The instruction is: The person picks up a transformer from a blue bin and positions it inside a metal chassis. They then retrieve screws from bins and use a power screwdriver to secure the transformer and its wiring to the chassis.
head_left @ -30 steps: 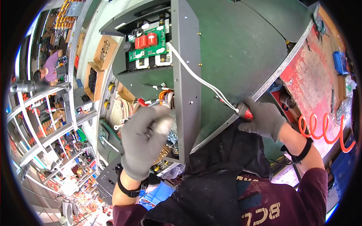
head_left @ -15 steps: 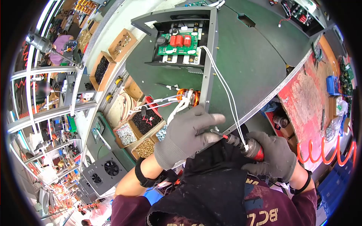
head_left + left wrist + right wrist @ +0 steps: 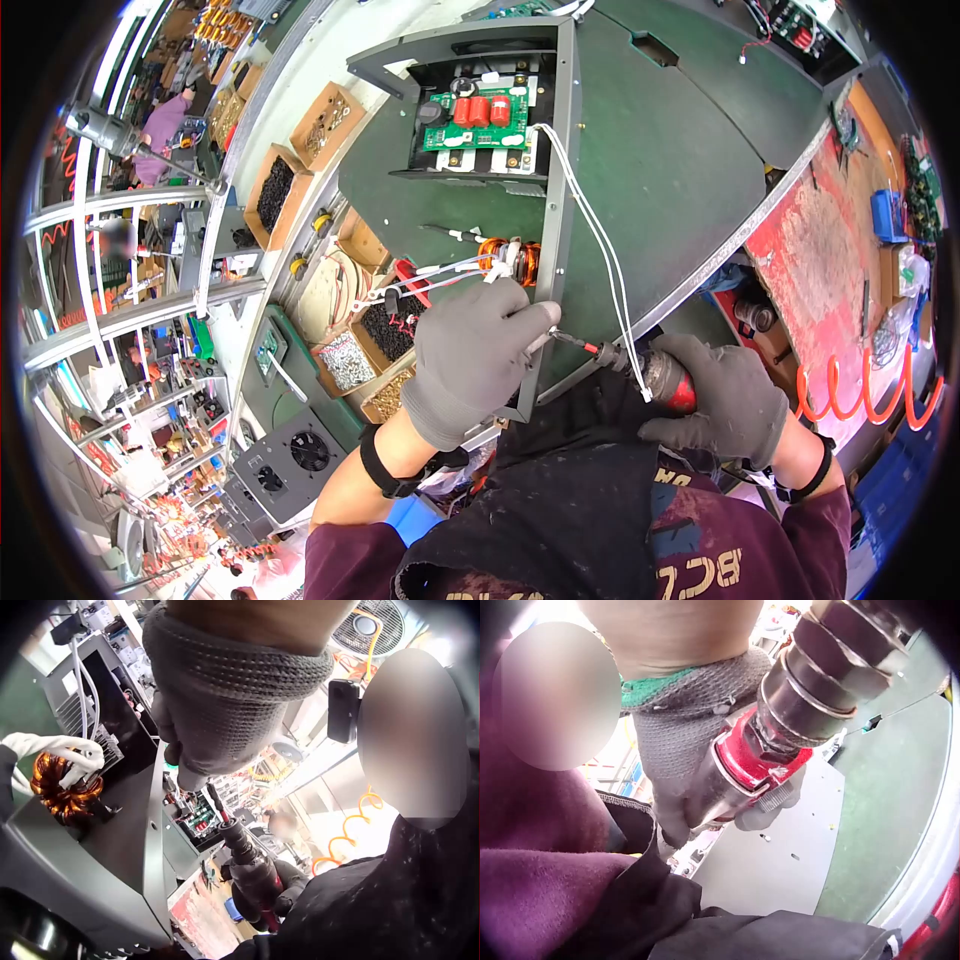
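Note:
In the head view my left hand (image 3: 478, 362) lies on the near rail of a grey metal chassis (image 3: 560, 150), its fingertips (image 3: 533, 318) pinching the tip of the screwdriver bit (image 3: 565, 340). My right hand (image 3: 722, 402) grips a red pneumatic screwdriver (image 3: 662, 380) aimed at that rail. Both hands wear grey gloves. The chassis holds a green circuit board (image 3: 475, 115) and a copper toroid coil (image 3: 505, 255), and white wires (image 3: 600, 250) run to the screwdriver. The left wrist view shows the bit (image 3: 217, 808) meeting the curled fingers (image 3: 184, 761). The right wrist view shows the red tool body (image 3: 757, 766).
Open cardboard boxes of screws (image 3: 385, 325) sit left of the chassis, with more boxes (image 3: 275, 190) along the green table's far edge. A grey unit with a fan (image 3: 305, 450) stands lower left. A red coiled air hose (image 3: 860, 385) hangs at right beside a red worktop (image 3: 820, 250).
My left hand came from above the screw boxes to the chassis rail. The right hand brought the screwdriver in from the table edge, and its bit now meets the left fingers.

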`<state>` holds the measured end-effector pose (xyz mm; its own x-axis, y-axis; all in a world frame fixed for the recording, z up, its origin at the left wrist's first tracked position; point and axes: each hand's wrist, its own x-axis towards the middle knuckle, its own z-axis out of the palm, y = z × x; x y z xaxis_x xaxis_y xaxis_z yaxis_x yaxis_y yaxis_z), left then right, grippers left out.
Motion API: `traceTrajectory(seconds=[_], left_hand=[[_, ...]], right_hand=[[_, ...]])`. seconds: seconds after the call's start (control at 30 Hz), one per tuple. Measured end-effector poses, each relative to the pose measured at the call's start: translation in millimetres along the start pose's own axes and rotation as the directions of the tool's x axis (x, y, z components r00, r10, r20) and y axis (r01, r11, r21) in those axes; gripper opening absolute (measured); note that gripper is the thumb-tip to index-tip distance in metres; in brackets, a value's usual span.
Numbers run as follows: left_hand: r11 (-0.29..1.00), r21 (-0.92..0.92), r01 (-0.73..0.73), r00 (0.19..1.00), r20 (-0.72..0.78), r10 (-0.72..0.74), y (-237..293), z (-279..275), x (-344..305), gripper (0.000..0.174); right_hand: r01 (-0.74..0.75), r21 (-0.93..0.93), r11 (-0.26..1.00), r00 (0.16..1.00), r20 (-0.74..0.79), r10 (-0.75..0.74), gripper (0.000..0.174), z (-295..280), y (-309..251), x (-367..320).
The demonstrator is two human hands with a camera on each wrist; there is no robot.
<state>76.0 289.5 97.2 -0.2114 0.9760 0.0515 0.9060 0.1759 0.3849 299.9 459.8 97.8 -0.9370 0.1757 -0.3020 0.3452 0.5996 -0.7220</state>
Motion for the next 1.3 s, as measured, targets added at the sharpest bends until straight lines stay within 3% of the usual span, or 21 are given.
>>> traceTrajectory(seconds=[0.03, 0.1, 0.23, 0.33, 0.37, 0.43, 0.47, 0.53, 0.57, 0.67, 0.77, 0.9, 1.0, 1.1, 1.3], left_hand=[[1.0, -0.002, -0.006, 1.0, 0.009, 0.006, 1.7, -1.7, 3.6, 0.024], [0.973, 0.188, -0.131, 0.991, 0.062, 0.122, 5.1, -3.9, 11.3, 0.031], [0.977, 0.154, -0.147, 0.989, 0.042, 0.142, 6.3, -1.6, 18.5, 0.033], [0.997, 0.052, 0.056, 0.998, -0.004, -0.056, 13.7, -6.8, 24.5, 0.039], [0.997, 0.054, 0.048, 0.999, 0.013, -0.049, 6.9, -7.8, 26.0, 0.039], [0.982, -0.037, 0.187, 0.981, -0.043, -0.188, -11.9, -7.3, 27.6, 0.047], [0.983, -0.035, 0.18, 0.983, -0.023, -0.181, -20.7, -7.3, 30.6, 0.047], [0.986, 0.087, 0.146, 0.962, 0.219, -0.162, -34.1, -3.6, 38.0, 0.05], [0.987, 0.087, 0.138, 0.96, 0.235, -0.155, -36.8, 3.0, 42.4, 0.05], [0.949, 0.299, -0.105, 0.925, 0.381, -0.017, -43.7, 18.7, 54.6, 0.052], [0.955, 0.297, 0.0, 0.881, 0.451, -0.14, -53.6, 30.5, 55.1, 0.05], [0.95, 0.249, 0.19, 0.847, 0.447, -0.287, -48.7, 33.2, 56.5, 0.043], [0.981, 0.12, 0.154, 0.894, 0.406, -0.19, -56.7, 38.0, 52.3, 0.041], [0.98, 0.062, 0.189, 0.902, 0.384, -0.198, -56.8, 40.2, 51.2, 0.038], [0.981, 0.114, 0.159, 0.902, 0.386, -0.192, -53.2, 37.5, 54.1, 0.036]], right_hand=[[-0.016, -0.01, 1.0, 1.0, 0.024, 0.016, 0.073, -1.9, -0.2, 0.2], [-0.039, -0.012, 0.999, 0.998, 0.045, 0.04, 0.072, -1.9, 2.0, 0.6], [-0.042, 0.057, 0.997, 0.999, 0.036, 0.04, 0.072, -1.0, 10.4, 1.6], [-0.064, 0.097, 0.993, 0.997, 0.043, 0.061, 0.072, -2.5, 21.7, 3.0], [-0.084, 0.096, 0.992, 0.995, 0.054, 0.079, 0.073, -2.2, 27.3, 4.0], [-0.104, 0.095, 0.99, 0.994, 0.052, 0.099, 0.073, 4.3, 48.6, 6.0], [-0.116, 0.077, 0.99, 0.992, 0.051, 0.112, 0.074, 9.3, 60.0, 8.5], [-0.151, 0.05, 0.987, 0.984, 0.104, 0.145, 0.074, 18.6, 80.7, 19.1], [-0.171, 0.002, 0.985, 0.974, 0.153, 0.169, 0.073, 24.1, 91.2, 24.5], [-0.171, 0.038, 0.985, 0.969, 0.185, 0.161, 0.071, 34.9, 107.5, 40.5], [-0.196, 0.04, 0.98, 0.944, 0.28, 0.177, 0.069, 36.0, 108.7, 55.9], [-0.161, 0.019, 0.987, 0.938, 0.314, 0.147, 0.067, 34.3, 108.4, 65.8], [-0.107, -0.053, 0.993, 0.95, 0.29, 0.118, 0.063, 36.9, 110.5, 72.3], [-0.043, -0.16, 0.986, 0.966, 0.245, 0.082, 0.056, 39.9, 114.3, 79.8], [0.003, -0.208, 0.978, 0.986, 0.161, 0.031, 0.047, 36.4, 112.4, 85.7]])
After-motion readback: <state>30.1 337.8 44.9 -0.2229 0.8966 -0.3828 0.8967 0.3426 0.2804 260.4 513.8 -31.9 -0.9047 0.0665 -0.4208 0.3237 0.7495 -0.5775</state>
